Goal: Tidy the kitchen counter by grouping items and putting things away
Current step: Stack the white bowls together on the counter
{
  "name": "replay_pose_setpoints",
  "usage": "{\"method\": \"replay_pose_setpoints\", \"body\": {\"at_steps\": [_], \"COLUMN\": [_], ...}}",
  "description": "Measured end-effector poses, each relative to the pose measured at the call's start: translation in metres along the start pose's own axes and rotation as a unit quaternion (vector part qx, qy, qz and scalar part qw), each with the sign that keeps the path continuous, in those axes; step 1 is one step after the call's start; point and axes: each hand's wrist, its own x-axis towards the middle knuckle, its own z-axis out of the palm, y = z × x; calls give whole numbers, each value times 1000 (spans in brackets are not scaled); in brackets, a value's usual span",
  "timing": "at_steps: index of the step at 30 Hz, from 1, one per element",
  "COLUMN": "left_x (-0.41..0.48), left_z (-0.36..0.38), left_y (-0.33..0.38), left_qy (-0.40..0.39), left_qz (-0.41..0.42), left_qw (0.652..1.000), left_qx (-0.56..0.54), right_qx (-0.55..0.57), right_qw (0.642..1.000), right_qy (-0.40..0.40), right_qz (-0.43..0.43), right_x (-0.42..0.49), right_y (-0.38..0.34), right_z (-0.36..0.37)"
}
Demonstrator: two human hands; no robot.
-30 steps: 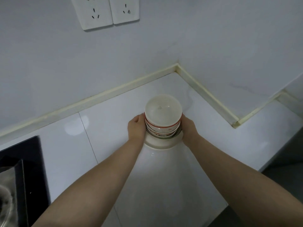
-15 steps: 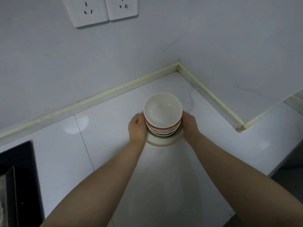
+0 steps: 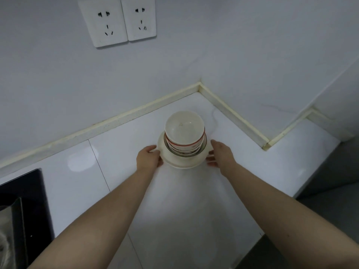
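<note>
A stack of several white bowls point(image 3: 183, 129), some with red rims, stands on a cream plate point(image 3: 182, 164) on the white counter point(image 3: 194, 210), close to the back corner. My left hand point(image 3: 147, 157) is at the plate's left rim, its fingers loose and the fingertips just touching the edge. My right hand point(image 3: 221, 154) is at the plate's right rim with straight, spread fingers, touching the edge or a hair away from it. Neither hand holds anything.
A black hob point(image 3: 25, 200) lies at the far left of the counter. Two wall sockets point(image 3: 118, 22) sit above. A wall column point(image 3: 272, 94) juts out on the right behind the stack. The counter's front edge point(image 3: 291, 199) drops off at the right.
Both hands have let go of the bowl stack and drawn back and down to the plate's rim. The stack now stands a little nearer the corner.
</note>
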Motion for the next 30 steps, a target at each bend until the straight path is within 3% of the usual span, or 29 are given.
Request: {"method": "replay_pose_setpoints", "body": {"at_steps": [3,5,13,24,30], "left_x": [-11,-18,-20,8,36], "left_z": [-1,0,10,35,60], "left_y": [-8,-10,-2,13,33], "left_qy": [-26,-36,-1,-7,-24], "left_qz": [8,22,-15,-20,-27], "left_qw": [1000,999,1000,999,998], "left_qx": [13,12,-8,-41,-59], "right_qx": [8,2,21,41,43], "right_qw": [994,991,999,998,998], "right_qy": [-65,-94,3,34,32], "right_qz": [87,93,33,-30,-20], "right_x": [-13,-18,-9,25,64], "right_y": [11,19,26,14,-7], "right_z": [3,8,29,24,18]}}
